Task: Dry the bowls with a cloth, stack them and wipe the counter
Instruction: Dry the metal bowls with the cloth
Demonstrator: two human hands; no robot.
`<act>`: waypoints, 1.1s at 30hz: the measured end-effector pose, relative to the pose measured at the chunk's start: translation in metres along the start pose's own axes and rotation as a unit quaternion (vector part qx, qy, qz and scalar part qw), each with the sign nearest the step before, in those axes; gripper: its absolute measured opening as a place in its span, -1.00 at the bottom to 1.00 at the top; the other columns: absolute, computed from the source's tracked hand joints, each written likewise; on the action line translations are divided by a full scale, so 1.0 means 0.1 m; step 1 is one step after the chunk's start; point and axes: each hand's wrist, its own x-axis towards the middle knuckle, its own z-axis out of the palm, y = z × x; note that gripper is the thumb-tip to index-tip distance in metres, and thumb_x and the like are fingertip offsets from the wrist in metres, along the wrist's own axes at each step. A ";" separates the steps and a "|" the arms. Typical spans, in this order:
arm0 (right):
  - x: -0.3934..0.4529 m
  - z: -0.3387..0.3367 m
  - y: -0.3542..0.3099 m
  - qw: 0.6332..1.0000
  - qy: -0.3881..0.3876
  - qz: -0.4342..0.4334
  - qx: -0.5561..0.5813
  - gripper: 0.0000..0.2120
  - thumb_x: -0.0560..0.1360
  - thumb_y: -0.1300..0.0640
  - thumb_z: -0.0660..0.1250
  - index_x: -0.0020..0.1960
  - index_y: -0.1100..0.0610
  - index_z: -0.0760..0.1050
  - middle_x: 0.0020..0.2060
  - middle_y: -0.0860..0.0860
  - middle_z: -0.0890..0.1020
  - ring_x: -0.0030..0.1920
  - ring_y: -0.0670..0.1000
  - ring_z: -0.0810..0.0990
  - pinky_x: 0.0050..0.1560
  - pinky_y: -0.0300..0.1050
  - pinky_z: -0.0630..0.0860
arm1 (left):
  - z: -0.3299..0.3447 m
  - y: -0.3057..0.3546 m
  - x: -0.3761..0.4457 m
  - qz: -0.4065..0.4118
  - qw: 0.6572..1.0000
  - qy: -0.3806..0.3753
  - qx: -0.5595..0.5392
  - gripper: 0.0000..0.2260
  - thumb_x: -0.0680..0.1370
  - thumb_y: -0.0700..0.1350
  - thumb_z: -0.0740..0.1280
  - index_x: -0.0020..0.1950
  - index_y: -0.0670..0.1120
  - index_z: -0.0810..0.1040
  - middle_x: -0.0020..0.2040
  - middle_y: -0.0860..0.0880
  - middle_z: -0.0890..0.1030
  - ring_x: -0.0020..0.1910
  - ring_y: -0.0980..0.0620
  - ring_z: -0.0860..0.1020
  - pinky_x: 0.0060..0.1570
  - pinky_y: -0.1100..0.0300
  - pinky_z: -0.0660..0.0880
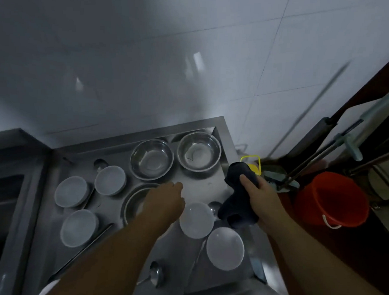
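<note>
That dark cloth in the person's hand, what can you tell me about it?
The dark cloth looks navy or black, soft and bunched rather than folded. The right hand grips its middle, thumb across the front, so one rounded end sticks up and the other hangs below. It is held above the right edge of the steel counter, touching no bowl.

A stainless steel surface with a raised rim carries five white bowls turned upside down, three steel bowls standing upright, one partly hidden by an arm, several spoons and a knife near the right edge.
</note>
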 end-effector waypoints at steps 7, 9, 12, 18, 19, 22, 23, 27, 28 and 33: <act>0.45 0.00 -0.04 0.998 -0.016 -0.014 -0.051 -0.85 0.66 0.03 0.37 0.13 0.09 0.62 -0.05 0.09 0.72 0.04 0.12 0.69 0.10 0.10 0.59 | 0.16 0.05 0.83 -0.113 0.971 -0.071 -0.196 -0.53 0.67 0.09 0.25 0.54 -0.06 0.41 0.43 -0.13 0.56 0.35 -0.15 0.55 0.33 -0.03 0.50; 0.52 0.02 -0.02 0.998 -0.012 -0.019 -0.052 -0.86 0.67 0.02 0.35 0.13 0.05 0.63 -0.06 0.07 0.73 0.04 0.11 0.70 0.10 0.11 0.59 | 0.22 0.05 1.03 -0.165 0.942 -0.067 -0.284 -0.53 0.66 0.09 0.25 0.53 -0.09 0.44 0.43 -0.15 0.56 0.33 -0.18 0.56 0.31 -0.02 0.50; 0.59 0.02 0.05 0.998 0.016 -0.025 -0.057 -0.90 0.67 0.02 0.35 0.03 -0.02 0.62 -0.14 0.05 0.71 -0.08 0.01 0.68 0.01 0.06 0.57 | 0.36 0.08 1.33 -0.255 0.861 -0.069 -0.434 -0.59 0.67 0.06 0.26 0.40 -0.17 0.54 0.38 -0.24 0.59 0.32 -0.28 0.58 0.35 -0.09 0.53; 0.64 0.02 0.12 0.998 0.044 0.002 -0.049 -0.86 0.67 0.01 0.36 -0.04 -0.01 0.61 -0.13 0.15 0.69 -0.09 0.10 0.69 -0.01 0.15 0.59 | 0.65 0.18 1.69 -0.326 0.696 -0.064 -0.637 -0.86 0.64 -0.10 0.33 0.06 -0.16 0.58 0.10 -0.18 0.62 0.03 -0.11 0.58 0.26 -0.03 0.57; 0.65 0.02 0.13 0.998 0.044 0.004 -0.049 -0.86 0.67 0.01 0.36 -0.02 0.03 0.60 -0.11 0.18 0.69 -0.05 0.17 0.68 0.01 0.18 0.59 | 0.68 0.19 1.73 -0.331 0.678 -0.054 -0.654 -0.91 0.65 -0.14 0.32 0.06 -0.15 0.56 0.11 -0.16 0.61 0.02 -0.09 0.59 0.16 0.04 0.60; 0.64 0.01 0.16 0.997 0.046 0.006 -0.057 -0.85 0.67 0.02 0.35 0.01 0.07 0.60 -0.12 0.18 0.69 -0.10 0.09 0.68 -0.02 0.11 0.57 | 0.72 0.22 1.76 -0.343 0.649 -0.042 -0.678 -0.93 0.63 -0.20 0.38 0.03 -0.20 0.60 0.16 -0.25 0.68 0.13 -0.13 0.67 0.20 0.02 0.64; 0.63 0.01 0.17 0.997 0.046 0.008 -0.062 -0.86 0.67 0.03 0.35 0.01 0.08 0.60 -0.12 0.19 0.68 -0.14 0.00 0.66 -0.05 0.06 0.56 | 0.70 0.22 1.74 -0.349 0.635 -0.037 -0.688 -0.93 0.62 -0.20 0.40 0.01 -0.20 0.62 0.15 -0.25 0.69 0.15 -0.15 0.68 0.21 0.00 0.65; 0.57 0.02 0.13 0.997 0.054 0.001 -0.061 -0.87 0.67 0.04 0.35 -0.03 0.02 0.60 -0.16 0.12 0.69 -0.24 -0.16 0.62 -0.14 -0.07 0.52 | 0.57 0.26 1.67 -0.338 0.575 -0.014 -0.745 -0.91 0.67 -0.17 0.37 0.14 -0.16 0.57 0.06 -0.18 0.69 0.01 -0.07 0.70 -0.11 0.17 0.68; 0.55 0.02 0.11 0.997 0.053 -0.005 -0.061 -0.86 0.67 0.03 0.35 -0.05 0.00 0.60 -0.16 0.12 0.68 -0.22 -0.11 0.64 -0.13 -0.04 0.53 | 0.54 0.25 1.65 -0.335 0.575 -0.008 -0.746 -0.91 0.67 -0.18 0.36 0.15 -0.16 0.56 0.05 -0.17 0.69 -0.01 -0.06 0.70 -0.10 0.16 0.67; 0.40 0.10 -0.11 0.997 0.056 -0.019 -0.049 -0.77 0.67 0.01 0.36 -0.14 -0.20 0.62 -0.23 -0.05 0.71 -0.16 -0.08 0.68 -0.04 0.05 0.57 | 0.33 0.18 1.40 -0.336 0.576 0.012 -0.745 -0.95 0.64 -0.26 0.35 0.06 -0.22 0.59 -0.01 -0.20 0.68 -0.11 -0.05 0.67 -0.12 0.11 0.65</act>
